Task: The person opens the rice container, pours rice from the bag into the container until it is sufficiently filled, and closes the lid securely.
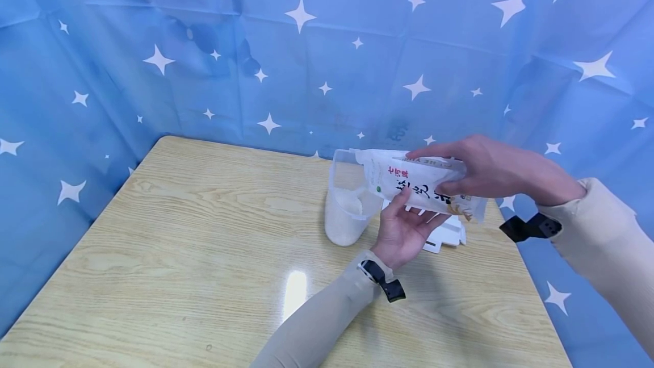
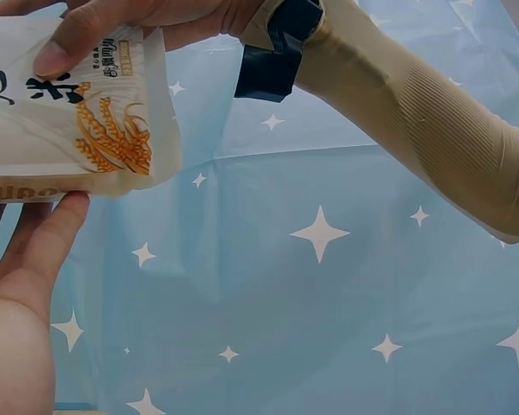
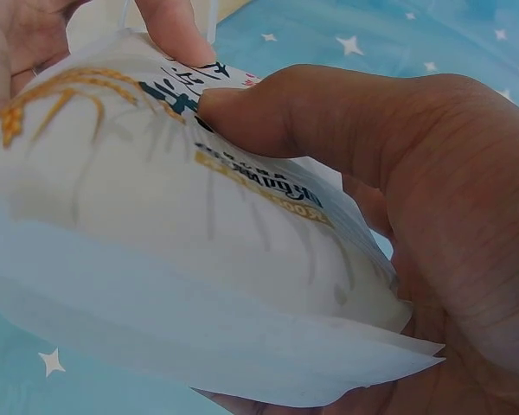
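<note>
A white rice bag (image 1: 380,172) with dark lettering and a printed ear of grain lies tilted in the air, its left end over the mouth of a clear plastic container (image 1: 339,226). White rice (image 1: 349,200) shows inside the container. From below, my left hand (image 1: 401,237) holds the bag, thumb on the printed front and fingers beneath. My right hand (image 1: 480,169) grips the upper side toward the bag's right end. In the right wrist view, the right thumb (image 3: 259,112) presses on the print and the bag's sealed edge faces the camera.
Behind the left hand, a white plastic piece (image 1: 447,234) lies on the wooden table (image 1: 204,231), partly hidden by hand and bag. A blue curtain (image 1: 245,44) with white stars hangs along the table's back and sides.
</note>
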